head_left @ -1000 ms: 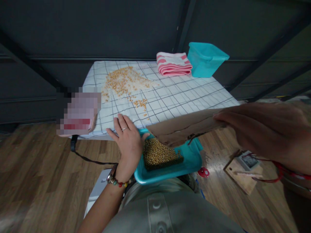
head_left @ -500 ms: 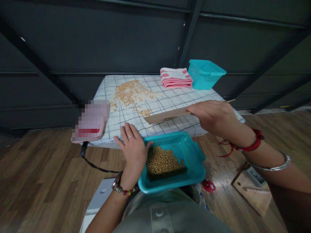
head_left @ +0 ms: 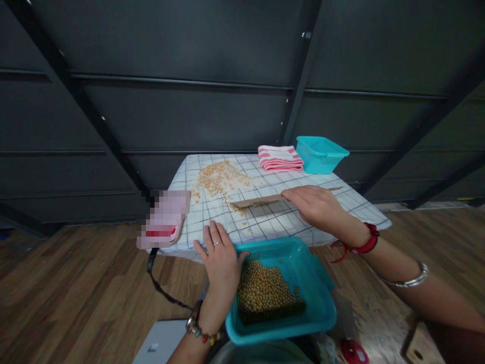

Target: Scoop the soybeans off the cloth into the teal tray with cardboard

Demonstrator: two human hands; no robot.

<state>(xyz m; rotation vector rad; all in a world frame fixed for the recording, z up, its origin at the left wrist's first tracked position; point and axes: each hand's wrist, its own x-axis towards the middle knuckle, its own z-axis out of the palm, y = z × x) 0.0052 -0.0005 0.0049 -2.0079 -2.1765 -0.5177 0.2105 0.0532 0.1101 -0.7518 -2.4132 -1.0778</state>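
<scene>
Head camera, looking down: the right hand has its fingers clamped on a long cardboard strip, whose lower edge sits on or just above the checked bench in the middle, its far tip among a few loose beans. A larger scatter of beans lies toward the far left corner. The left hand lies flat at the bench's near edge, fingers stretched out and close together on the cloth, thumb against the rim of a blue tub held just below that edge; the tub holds a heap of beans along its left side. A folded striped towel and a second blue tub stand at the far right corner. By my judgement the strip is being set behind the strays, and pulling them in would call for its edge tight on the cloth and the tub's rim snug under the edge.
</scene>
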